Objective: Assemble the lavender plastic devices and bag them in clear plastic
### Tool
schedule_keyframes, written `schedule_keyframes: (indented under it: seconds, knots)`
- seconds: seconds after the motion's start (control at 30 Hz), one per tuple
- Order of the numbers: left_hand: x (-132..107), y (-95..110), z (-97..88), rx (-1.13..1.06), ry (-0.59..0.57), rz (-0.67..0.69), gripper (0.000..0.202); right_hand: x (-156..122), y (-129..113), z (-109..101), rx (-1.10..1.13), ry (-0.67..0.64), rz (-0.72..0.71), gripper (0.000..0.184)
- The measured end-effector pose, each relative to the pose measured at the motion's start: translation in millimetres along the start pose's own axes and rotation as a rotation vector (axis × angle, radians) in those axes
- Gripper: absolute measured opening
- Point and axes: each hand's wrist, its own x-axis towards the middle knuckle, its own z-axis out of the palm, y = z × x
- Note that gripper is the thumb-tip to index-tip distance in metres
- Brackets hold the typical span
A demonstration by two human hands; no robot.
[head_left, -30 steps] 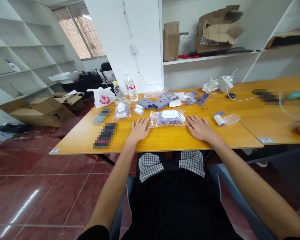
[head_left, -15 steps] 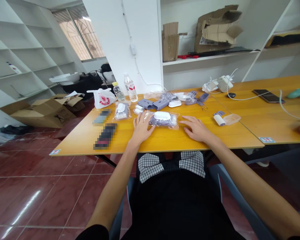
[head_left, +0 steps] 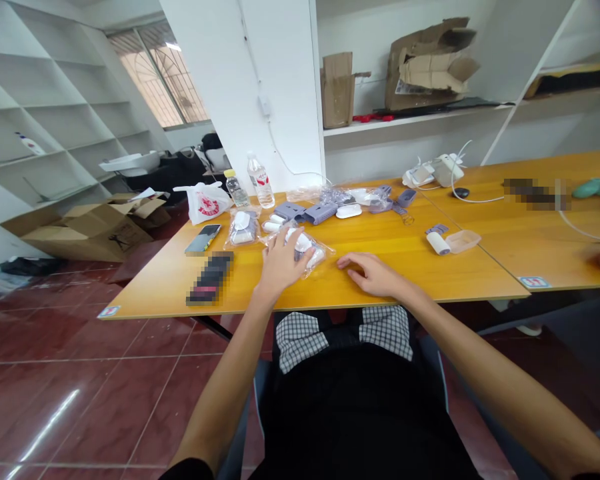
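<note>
A clear plastic bag of purple and white plastic parts lies slanted on the wooden table. My left hand reaches over its left end, the fingers on the far side and the thumb on the near side; part of the bag is hidden beneath. To the right of the bag, apart from it, my right hand rests low over the table, fingers loosely bent and nothing in them. A similar packed bag sits to the left, and loose purple casings and a white oval piece lie just behind.
Two bottles, one clear with a red label, stand at the back beside a white carrier bag. A phone lies at the left. On the right are a white roller, a translucent tray and a charger cable.
The bag has shifted left and turned, its right end now nearer me. My left hand has moved further over it. My right hand has come left and slightly nearer, its fingers more bent.
</note>
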Motion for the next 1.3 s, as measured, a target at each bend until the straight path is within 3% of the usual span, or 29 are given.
schedule_keyframes:
  seconds: [0.13,0.3,0.37,0.47,0.5,0.67,0.77,0.93,1.07,1.17,1.3]
  knots:
    - [-8.6,17.8,0.0,0.103,-0.140,0.119,0.053,1.4,2.1,1.4,-0.058,0.018,-0.030,0.033]
    - [-5.7,13.5,5.0,0.109,-0.110,0.061,0.043,2.1,1.9,2.0,-0.077,0.019,-0.047,0.030]
    - [-4.2,6.0,6.1,0.116,-0.085,0.011,0.056,2.4,1.6,1.9,-0.088,0.014,-0.047,0.029]
    - [-4.5,-3.3,9.4,0.108,-0.056,-0.026,0.090,2.9,-0.1,0.8,-0.108,0.004,-0.047,0.027]
    - [-4.8,-5.4,10.8,0.104,-0.053,-0.033,0.090,3.1,-1.0,0.3,-0.109,0.000,-0.047,0.027]
    - [-2.2,-11.9,7.8,0.135,-0.050,-0.088,0.035,3.8,-4.7,-2.0,-0.091,-0.005,-0.064,0.025]
    - [2.4,-18.8,-7.9,0.124,-0.029,-0.110,0.024,4.1,-4.0,-1.6,-0.085,-0.013,-0.070,0.025]
    - [9.6,-45.2,-44.2,0.092,0.173,-0.139,0.019,4.4,-2.4,0.3,-0.093,0.002,-0.078,0.023]
    - [22.6,-76.8,-56.3,0.110,0.386,-0.189,0.021,5.2,-5.1,-0.6,-0.095,0.001,-0.089,0.021]
    - [45.6,-101.2,-52.7,0.137,0.428,-0.226,0.021,5.8,-7.1,-1.4,-0.096,-0.004,-0.087,0.020]
    - [83.3,-137.4,-47.3,0.139,0.387,-0.274,0.024,5.6,-7.9,-0.5,-0.094,0.006,-0.080,0.021]
